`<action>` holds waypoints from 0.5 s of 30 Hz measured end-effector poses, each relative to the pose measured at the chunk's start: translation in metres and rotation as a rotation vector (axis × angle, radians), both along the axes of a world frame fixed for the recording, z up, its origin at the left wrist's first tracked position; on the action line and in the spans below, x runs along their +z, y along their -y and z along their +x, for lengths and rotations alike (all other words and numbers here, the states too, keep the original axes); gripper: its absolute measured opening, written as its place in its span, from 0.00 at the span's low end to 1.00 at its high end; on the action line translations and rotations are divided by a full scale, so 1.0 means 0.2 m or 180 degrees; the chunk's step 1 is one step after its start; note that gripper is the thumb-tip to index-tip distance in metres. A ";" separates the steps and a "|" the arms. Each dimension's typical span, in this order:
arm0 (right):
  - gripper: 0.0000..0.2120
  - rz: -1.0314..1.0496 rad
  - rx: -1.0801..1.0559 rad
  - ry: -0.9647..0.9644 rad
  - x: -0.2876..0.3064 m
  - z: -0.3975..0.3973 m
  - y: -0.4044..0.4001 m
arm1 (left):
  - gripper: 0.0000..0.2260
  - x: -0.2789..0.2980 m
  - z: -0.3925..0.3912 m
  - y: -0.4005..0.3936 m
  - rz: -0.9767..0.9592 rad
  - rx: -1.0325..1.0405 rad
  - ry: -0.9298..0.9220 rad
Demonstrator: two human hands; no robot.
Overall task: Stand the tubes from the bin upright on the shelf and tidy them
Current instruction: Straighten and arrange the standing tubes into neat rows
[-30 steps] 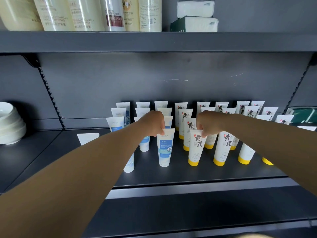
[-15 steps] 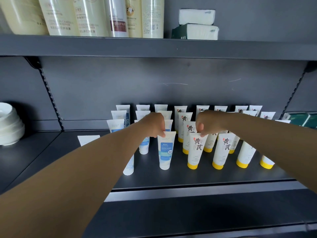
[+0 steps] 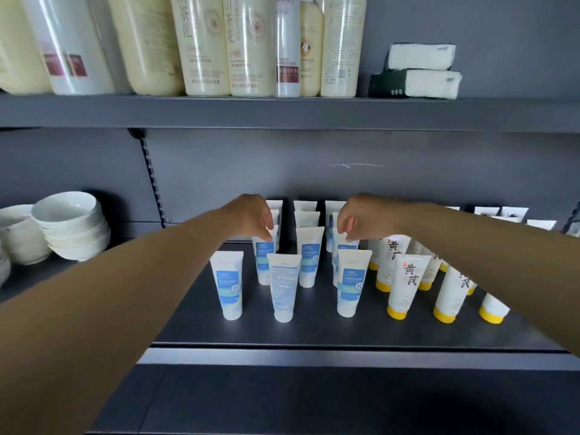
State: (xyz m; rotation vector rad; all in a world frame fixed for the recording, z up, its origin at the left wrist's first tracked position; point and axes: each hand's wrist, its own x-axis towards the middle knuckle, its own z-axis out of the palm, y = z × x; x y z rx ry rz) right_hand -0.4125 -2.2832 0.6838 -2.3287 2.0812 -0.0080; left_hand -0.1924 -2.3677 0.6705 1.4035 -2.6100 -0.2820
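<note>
your two hands reach deep into the grey shelf [image 3: 314,335], where the stocking looks largely done and the tidying is under way. your left hand [image 3: 251,216] comes down on the crimped top of a blue-label tube in the second row [image 3: 263,262], its fingers [image 3: 266,235] drawn together in what reads as a pinch on that top edge; your right hand [image 3: 361,219] mirrors it over another blue-label tube [image 3: 340,246] on the right side of the same block, its fingers [image 3: 345,235] bunched down onto the top, though whether they grip it or only touch it cannot be told. around them the blue-label tubes stand cap-down in rough columns running back toward the rear panel, and the yellow-capped tubes [image 3: 405,282] stand in their own block just to the right, some leaning a little. one job is plainly left: the front middle tube [image 3: 284,285] shows its printed back instead of its blue face (its two front neighbours face forward), and the front row is not quite level, with gaps between the columns uneven. the bin is not in view, so you cannot tell from here whether any tubes remain to be brought over. stacked white bowls [image 3: 67,226] sit well apart at the left, and tall bottles [image 3: 207,45] fill the shelf above. on this showing, the work left is mostly straightening, turning and squaring off the rows.
</note>
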 end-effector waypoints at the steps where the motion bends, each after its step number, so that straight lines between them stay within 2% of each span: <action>1: 0.10 0.0017 0.0043 -0.0018 0.00 0.04 0.02 | 0.12 0.00 0.04 0.01 0.0016 0.0014 0.0040; 8: 0.12 0.0257 0.0215 0.0217 -0.07 0.31 0.12 | 0.17 -0.06 0.24 0.06 0.0182 -0.0014 0.0493; 15: 0.12 0.0497 0.0263 0.0219 -0.16 0.47 0.19 | 0.13 -0.19 0.31 0.10 0.0104 -0.0142 0.0512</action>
